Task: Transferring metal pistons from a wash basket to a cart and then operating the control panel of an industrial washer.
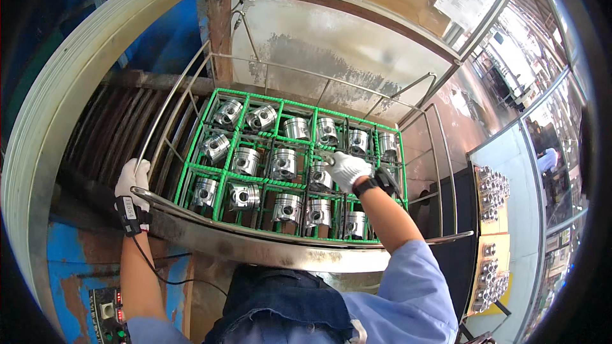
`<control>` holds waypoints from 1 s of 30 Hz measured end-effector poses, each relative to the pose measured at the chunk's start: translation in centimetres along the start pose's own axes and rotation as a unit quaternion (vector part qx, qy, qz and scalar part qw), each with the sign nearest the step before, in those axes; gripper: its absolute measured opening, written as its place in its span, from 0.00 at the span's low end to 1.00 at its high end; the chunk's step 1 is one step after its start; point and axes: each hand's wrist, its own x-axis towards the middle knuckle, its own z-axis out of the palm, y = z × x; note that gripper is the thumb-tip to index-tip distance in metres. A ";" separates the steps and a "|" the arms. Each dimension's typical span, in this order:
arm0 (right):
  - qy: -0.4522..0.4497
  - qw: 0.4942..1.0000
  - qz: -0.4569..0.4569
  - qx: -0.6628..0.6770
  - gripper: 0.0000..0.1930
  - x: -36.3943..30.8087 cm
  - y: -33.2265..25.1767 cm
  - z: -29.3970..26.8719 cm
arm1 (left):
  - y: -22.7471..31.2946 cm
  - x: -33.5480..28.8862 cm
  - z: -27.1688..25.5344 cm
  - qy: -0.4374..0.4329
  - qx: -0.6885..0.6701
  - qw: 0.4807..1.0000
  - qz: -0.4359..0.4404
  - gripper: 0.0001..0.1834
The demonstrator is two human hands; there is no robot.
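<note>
A wire basket [277, 183] with green-coated bars stands before me, split into compartments that hold several shiny metal pistons [284, 164]. Around it is a metal rod frame [169, 118] with raised side rails. My left hand [132, 181], white-gloved, is closed on the frame's rail at the near left corner. Over the right-middle compartments, my right hand [350, 171], also gloved, has its fingers curled beside a piston [320, 176]. A small metal piece shows at its fingertips; I cannot make out what it is. Both wrists carry black straps with small devices.
A roller conveyor [108, 134] runs off to the left under a curved metal housing [57, 70]. More pistons [491, 194] stand on a rack at the right. A metal ledge [274, 245] lies between me and the basket. A control panel [108, 312] is at lower left.
</note>
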 end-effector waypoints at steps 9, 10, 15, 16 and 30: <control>0.054 0.995 -0.033 -0.077 0.21 2.4 -7.4 3.5 | 1.3 -0.5 -0.6 -0.010 0.006 0.999 -0.038 0.22; 0.053 0.997 -0.012 -0.050 0.21 2.6 -8.3 3.3 | 1.4 -0.5 -0.6 -0.011 -0.005 0.999 -0.034 0.22; 0.000 0.990 -0.139 0.008 0.24 6.4 -13.1 4.6 | 1.5 -0.8 -0.5 0.022 -0.021 1.000 0.006 0.19; -0.034 0.996 -0.084 -0.002 0.23 7.8 -14.1 5.2 | 1.5 -0.8 -0.5 0.021 -0.030 0.999 0.006 0.18; 0.013 0.995 -0.068 0.076 0.18 11.4 -24.4 10.1 | 1.3 -0.3 -0.5 -0.010 0.016 1.000 -0.008 0.17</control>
